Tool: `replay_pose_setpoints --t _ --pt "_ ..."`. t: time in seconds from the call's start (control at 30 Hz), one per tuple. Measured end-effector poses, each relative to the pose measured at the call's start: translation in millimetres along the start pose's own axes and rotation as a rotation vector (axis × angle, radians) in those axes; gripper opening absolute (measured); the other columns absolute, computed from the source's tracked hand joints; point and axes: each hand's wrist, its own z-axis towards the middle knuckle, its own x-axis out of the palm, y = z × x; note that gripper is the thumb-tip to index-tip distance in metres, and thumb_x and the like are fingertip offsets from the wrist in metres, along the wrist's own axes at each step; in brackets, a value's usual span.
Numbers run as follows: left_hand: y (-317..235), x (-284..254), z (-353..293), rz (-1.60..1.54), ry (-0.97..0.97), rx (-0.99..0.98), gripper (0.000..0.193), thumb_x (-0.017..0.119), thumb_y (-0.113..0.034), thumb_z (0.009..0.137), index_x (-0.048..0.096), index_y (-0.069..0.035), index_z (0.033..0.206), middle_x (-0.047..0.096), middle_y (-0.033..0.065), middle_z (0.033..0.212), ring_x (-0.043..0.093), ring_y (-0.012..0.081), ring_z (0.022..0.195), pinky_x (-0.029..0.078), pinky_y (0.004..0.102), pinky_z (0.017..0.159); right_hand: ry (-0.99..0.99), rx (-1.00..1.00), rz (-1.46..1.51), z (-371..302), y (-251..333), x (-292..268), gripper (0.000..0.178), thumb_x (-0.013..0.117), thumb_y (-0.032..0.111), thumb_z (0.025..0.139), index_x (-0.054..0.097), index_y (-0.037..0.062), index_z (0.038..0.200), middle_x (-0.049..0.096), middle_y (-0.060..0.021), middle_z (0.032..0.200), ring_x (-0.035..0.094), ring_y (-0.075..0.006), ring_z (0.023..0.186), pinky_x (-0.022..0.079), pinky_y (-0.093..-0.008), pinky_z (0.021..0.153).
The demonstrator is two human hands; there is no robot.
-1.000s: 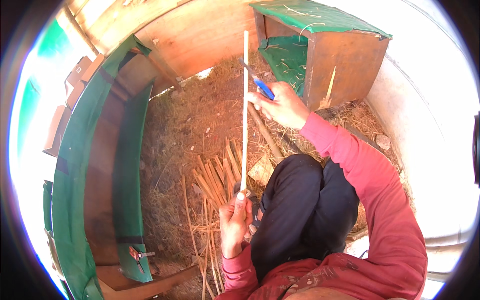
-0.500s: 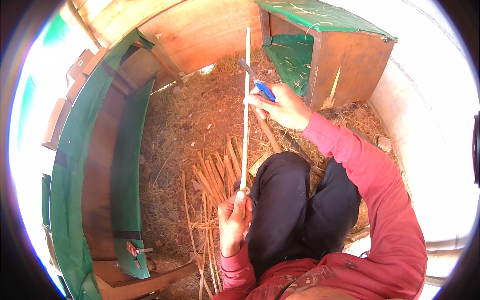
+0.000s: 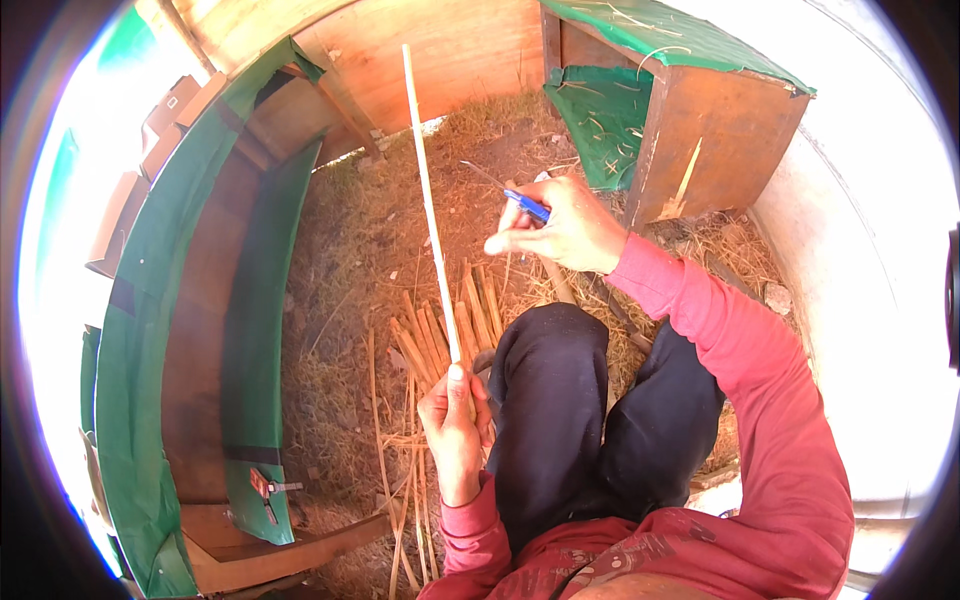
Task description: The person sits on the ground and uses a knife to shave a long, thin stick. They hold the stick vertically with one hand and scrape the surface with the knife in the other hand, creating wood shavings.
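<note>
My left hand [image 3: 456,430] is closed round the lower end of a long, thin pale wooden strip [image 3: 432,215], thumb along it. The strip points up and away, its top leaning to the left. To the right of it, my right hand [image 3: 575,228] grips a blue-handled knife [image 3: 527,206], its thin blade pointing left toward the strip. A gap shows between the blade and the strip. My bent knees in dark trousers [image 3: 552,400] are below my right hand.
Several split wooden sticks [image 3: 425,335] lie in front of my knees, with long thin strips [image 3: 412,490] beside my left forearm. A green-covered wooden shelf [image 3: 140,380] with a small red tool [image 3: 262,486] stands left. A green-topped wooden box [image 3: 730,140] stands far right. Straw litters the ground.
The strip's top has swung left and my left hand has shifted slightly left and up. My right hand has moved slightly down, and the knife has come away from the strip.
</note>
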Motion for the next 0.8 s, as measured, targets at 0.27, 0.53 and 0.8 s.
replay_pose_setpoints --t 0.27,0.53,0.8 --pt "-2 32 12 0.403 -0.152 0.19 0.039 0.053 -0.029 0.098 0.062 -0.001 0.072 0.039 -0.003 0.045 0.035 0.0026 0.04 0.024 0.0228 0.04 -0.005 0.019 0.094 6 0 23 0.04 0.064 0.042 0.088 0.066 0.005 0.073 0.06 -0.0022 0.057 0.059 -0.013 0.055 0.045 -0.0283 0.054" --pt "-8 45 30 0.386 -0.181 0.345 0.037 0.054 -0.027 0.097 0.064 0.0 0.073 0.037 -0.0043 0.044 0.033 0.0016 0.04 0.021 0.022 0.04 -0.206 -0.11 0.176 15 -3 16 0.034 0.063 0.033 0.09 0.062 0.004 0.072 0.053 -0.0016 0.055 0.047 -0.0093 0.05 0.036 -0.03 0.048" --pt "-17 32 27 -0.142 0.164 0.023 0.037 0.048 -0.028 0.1 0.064 0.001 0.083 0.042 -0.0009 0.042 0.03 0.004 0.031 0.022 0.021 0.032 -0.151 -0.145 0.17 9 -5 10 0.03 0.064 0.028 0.088 0.06 0.0047 0.07 0.047 0.0004 0.055 0.04 -0.0071 0.053 0.033 -0.0291 0.05"
